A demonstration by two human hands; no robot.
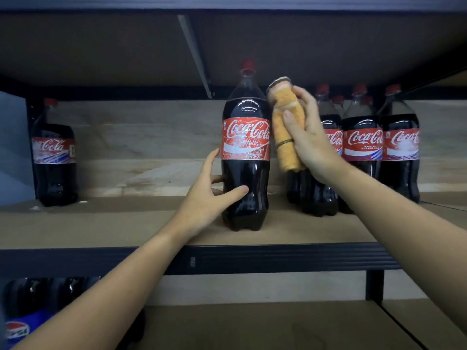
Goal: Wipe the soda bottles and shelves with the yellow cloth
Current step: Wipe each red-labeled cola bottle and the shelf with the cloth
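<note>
Far to the left of the left hand (209,190), a lone cola bottle (54,152) stands at the back of the shelf (126,223), with bare board between it and the hand. The left hand wraps the lower half of the front bottle (246,157), thumb across the front, fingers round the far side. This bottle stands upright just behind the shelf's front edge (278,257).

Just right of it, the right hand (310,137) grips the yellow cloth (285,127), bunched into a roll, thumb pressed on it. The cloth looks to touch the bottle's side at the label, though the blur makes that uncertain.

Behind and right of that hand stands a tight cluster of bottles (364,147).

The risk, as I judge it: a hard sideways rub could tip the tall bottle towards the open front edge if the left hand slackens, or the right elbow could knock the cluster. The free room lies leftward; overhead, the upper shelf (126,46) sits close above the cap.
</note>
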